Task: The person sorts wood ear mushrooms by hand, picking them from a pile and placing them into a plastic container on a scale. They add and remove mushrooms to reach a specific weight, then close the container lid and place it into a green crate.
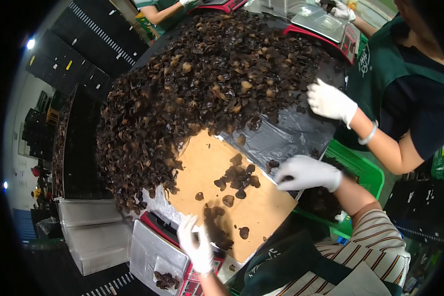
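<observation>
The loose fungus pieces [239, 180] lie scattered on the tan board [261, 212], a small cluster near its middle and a few single ones about it. They seem to be at the stage of being sorted out by hand; taking up any one of them would call for a light pinch, since they look thin and curled.

The left hand [197, 244], gloved in white, is at the board's near-left edge, beside the pieces there. Its thumb and fingers stand loosely apart, with nothing seen between them. The right hand [308, 172], also gloved, is over the board's right edge, to the right of the cluster and just beside some small dark bits [273, 165]. Its fingers are curled; whether they grip anything I cannot tell.

Beyond the board spreads the large heap [207, 74]. A scale [153, 242] with more pieces on its pan sits by the left hand, and a green crate [375, 172] is beyond the right wrist. Across the corner, a co-worker's gloved hand [330, 101] is beside the heap.
</observation>
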### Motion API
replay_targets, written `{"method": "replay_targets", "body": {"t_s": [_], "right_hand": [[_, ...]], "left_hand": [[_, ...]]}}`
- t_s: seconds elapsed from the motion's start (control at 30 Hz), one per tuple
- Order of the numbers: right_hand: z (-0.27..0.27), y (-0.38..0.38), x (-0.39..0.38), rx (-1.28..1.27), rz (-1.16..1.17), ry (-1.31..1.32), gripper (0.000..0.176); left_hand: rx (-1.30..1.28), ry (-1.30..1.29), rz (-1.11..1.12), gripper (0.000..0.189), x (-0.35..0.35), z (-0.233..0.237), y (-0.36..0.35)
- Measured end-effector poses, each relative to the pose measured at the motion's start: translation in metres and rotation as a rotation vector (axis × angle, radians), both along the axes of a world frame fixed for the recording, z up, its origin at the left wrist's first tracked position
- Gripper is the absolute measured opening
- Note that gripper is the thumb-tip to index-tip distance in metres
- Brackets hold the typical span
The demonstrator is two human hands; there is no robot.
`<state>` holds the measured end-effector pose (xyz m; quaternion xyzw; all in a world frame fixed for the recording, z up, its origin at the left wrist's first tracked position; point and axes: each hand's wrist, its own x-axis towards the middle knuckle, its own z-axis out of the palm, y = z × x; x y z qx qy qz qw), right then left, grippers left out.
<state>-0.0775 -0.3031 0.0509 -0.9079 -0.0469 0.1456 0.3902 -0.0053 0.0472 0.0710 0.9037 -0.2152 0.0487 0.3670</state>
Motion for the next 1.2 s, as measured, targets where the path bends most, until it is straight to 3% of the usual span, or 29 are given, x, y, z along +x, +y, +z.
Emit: {"method": "replay_targets", "body": {"t_s": [0.07,0.13,0.23,0.27,0.33,0.5,0.6,0.63,0.67,0.8,0.9,0.97,1.0,1.07,1.1,1.13,1.2], "right_hand": [[-0.011,0.027,0.028,0.042,-0.091,-0.298,0.045],[-0.044,0.057,0.049,-0.068,-0.120,-0.644,0.062],[-0.079,0.099,0.036,-0.292,-0.013,-0.585,0.077],[-0.065,0.099,0.022,-0.346,0.136,-0.545,0.077],[-0.060,0.097,-0.010,-0.169,0.254,-0.558,0.057],[-0.054,0.081,-0.057,0.035,0.334,-0.393,0.020],[-0.038,0.065,-0.045,0.209,0.236,-0.239,0.014],[-0.045,0.065,-0.038,0.254,0.153,-0.357,0.014],[-0.032,0.056,-0.018,0.231,0.184,-0.257,0.016],[-0.060,0.065,0.040,0.177,-0.254,-0.657,0.019],[-0.060,0.070,0.079,-0.095,-0.299,-0.742,0.023],[-0.077,0.062,0.094,-0.093,-0.219,-0.596,0.023],[-0.085,0.060,0.097,-0.092,-0.179,-0.522,0.023],[-0.079,0.055,0.089,0.178,-0.284,-0.530,0.020],[-0.074,0.051,0.083,0.315,-0.334,-0.529,0.019],[-0.071,0.048,0.073,0.285,-0.304,-0.476,0.018],[-0.066,0.043,0.049,0.227,-0.239,-0.370,0.015]], "left_hand": [[-0.017,0.039,-0.176,0.027,0.018,-0.024,-0.039],[0.031,-0.006,-0.236,0.038,0.038,-0.061,-0.069],[0.326,-0.149,-0.409,0.059,0.053,-0.093,-0.088],[0.397,-0.133,-0.396,0.059,0.047,-0.093,-0.082],[0.433,-0.092,-0.307,0.055,0.035,-0.081,-0.071],[0.249,0.037,-0.090,0.041,0.015,-0.084,-0.022],[0.158,0.085,-0.031,0.041,0.013,-0.075,-0.025],[0.144,0.069,-0.005,0.042,0.014,-0.072,-0.030],[0.137,0.044,-0.027,0.042,0.017,-0.072,-0.034],[0.125,-0.067,-0.141,0.045,0.034,-0.072,-0.064],[0.207,-0.035,-0.198,0.038,0.045,-0.081,-0.074],[0.170,0.071,-0.212,0.032,0.054,-0.083,-0.070],[0.054,0.027,-0.180,0.023,0.052,-0.078,-0.067],[-0.187,0.147,-0.015,0.021,0.045,-0.072,-0.057],[-0.296,0.264,0.103,0.020,0.041,-0.070,-0.050],[-0.647,0.674,0.223,0.021,0.033,-0.054,-0.043],[-1.017,0.826,0.278,0.019,0.025,-0.057,-0.024]]}}
